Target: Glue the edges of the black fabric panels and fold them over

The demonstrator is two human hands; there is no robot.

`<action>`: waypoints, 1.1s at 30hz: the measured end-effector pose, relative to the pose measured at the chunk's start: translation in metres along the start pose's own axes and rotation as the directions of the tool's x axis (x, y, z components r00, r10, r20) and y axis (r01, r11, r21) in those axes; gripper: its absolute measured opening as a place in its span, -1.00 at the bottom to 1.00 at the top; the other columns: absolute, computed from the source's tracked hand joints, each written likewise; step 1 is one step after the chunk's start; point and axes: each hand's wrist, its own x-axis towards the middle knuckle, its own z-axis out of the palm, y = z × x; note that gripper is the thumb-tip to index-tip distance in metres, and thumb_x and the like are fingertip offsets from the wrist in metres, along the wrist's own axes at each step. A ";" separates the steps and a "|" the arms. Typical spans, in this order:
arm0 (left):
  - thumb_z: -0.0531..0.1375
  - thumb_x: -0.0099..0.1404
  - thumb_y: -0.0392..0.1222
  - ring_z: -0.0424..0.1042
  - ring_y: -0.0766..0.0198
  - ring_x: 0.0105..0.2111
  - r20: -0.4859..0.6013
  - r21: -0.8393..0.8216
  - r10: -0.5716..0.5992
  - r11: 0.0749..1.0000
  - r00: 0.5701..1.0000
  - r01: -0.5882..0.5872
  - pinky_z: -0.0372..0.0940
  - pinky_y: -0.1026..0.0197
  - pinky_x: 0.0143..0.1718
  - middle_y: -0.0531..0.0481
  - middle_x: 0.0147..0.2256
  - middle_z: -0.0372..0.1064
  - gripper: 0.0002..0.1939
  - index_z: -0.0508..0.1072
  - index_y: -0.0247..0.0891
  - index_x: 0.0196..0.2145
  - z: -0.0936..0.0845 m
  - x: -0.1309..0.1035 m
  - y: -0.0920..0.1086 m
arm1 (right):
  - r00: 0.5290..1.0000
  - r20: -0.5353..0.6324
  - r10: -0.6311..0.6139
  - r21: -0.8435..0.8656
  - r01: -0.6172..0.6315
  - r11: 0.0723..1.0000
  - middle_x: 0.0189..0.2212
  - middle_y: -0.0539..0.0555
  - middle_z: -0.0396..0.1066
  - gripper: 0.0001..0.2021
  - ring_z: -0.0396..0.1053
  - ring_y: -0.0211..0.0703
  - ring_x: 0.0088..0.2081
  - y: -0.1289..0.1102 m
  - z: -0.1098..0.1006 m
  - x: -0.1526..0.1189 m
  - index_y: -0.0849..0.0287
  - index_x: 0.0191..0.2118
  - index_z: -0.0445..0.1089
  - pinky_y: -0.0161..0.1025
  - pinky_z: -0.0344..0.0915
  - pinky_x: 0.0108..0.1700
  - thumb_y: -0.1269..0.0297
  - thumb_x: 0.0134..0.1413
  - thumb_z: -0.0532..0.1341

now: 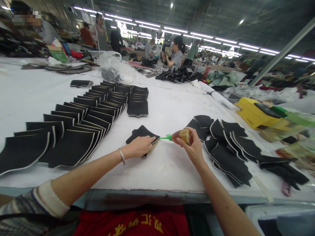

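Note:
A black fabric piece (137, 133) with a pale underside lies on the white table in front of me. My left hand (140, 146) rests on it, fingers stretched out and pressing near its right corner, which shows some tan backing. In my right hand (193, 146) is a squeeze bottle (181, 136) of amber liquid, tipped sideways. Its thin green nozzle (165, 137) points left, and the tip meets the right corner of the piece. Overlapping rows of similar black pieces (71, 146) stand to the left, and a loose pile of black pieces (228, 157) lies to the right.
A yellow box (257, 113) and clear plastic bags sit at the right. Clear plastic wrap (116, 67) lies behind the rows. At the far left is a green box (58, 53). Several people work at tables in the background. A bin (283, 216) stands at the lower right.

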 end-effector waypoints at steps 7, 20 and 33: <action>-0.13 0.37 -0.22 0.37 0.03 0.05 0.012 -0.080 -0.029 0.996 1.000 0.030 0.24 0.12 0.00 -0.23 0.11 0.33 -0.46 0.18 -0.31 0.27 0.000 0.003 -0.002 | 0.974 0.129 0.185 0.307 -0.216 0.927 -0.25 0.03 0.39 -0.54 0.39 -0.10 -0.36 -0.009 0.006 -0.012 0.09 -0.08 0.33 -0.23 0.38 -0.48 0.04 -0.08 0.38; 0.19 0.17 -0.04 0.47 0.07 -0.20 -0.113 -0.289 -0.561 0.808 0.820 0.513 0.31 0.16 -0.25 -0.16 -0.19 0.47 -0.66 0.44 -0.29 -0.16 -0.005 0.000 -0.062 | 0.859 0.315 0.404 0.939 -0.343 -0.003 -0.40 0.08 0.30 -0.54 0.10 -0.38 -0.64 0.008 -0.031 -0.003 0.23 -0.14 0.40 -0.43 0.23 -0.74 -0.09 0.04 0.22; -0.08 0.32 -0.15 0.38 0.29 -0.50 0.101 -0.658 -0.456 0.636 0.884 0.404 0.19 0.26 -0.54 -0.18 -0.20 0.47 -0.64 0.38 -0.36 -0.09 -0.011 0.017 -0.017 | 0.936 0.119 0.331 0.928 0.014 -0.372 -0.35 -0.01 0.23 -0.36 0.27 -0.43 -0.62 0.016 -0.073 -0.010 0.26 0.04 0.16 -0.48 0.42 -0.65 0.39 -0.22 0.37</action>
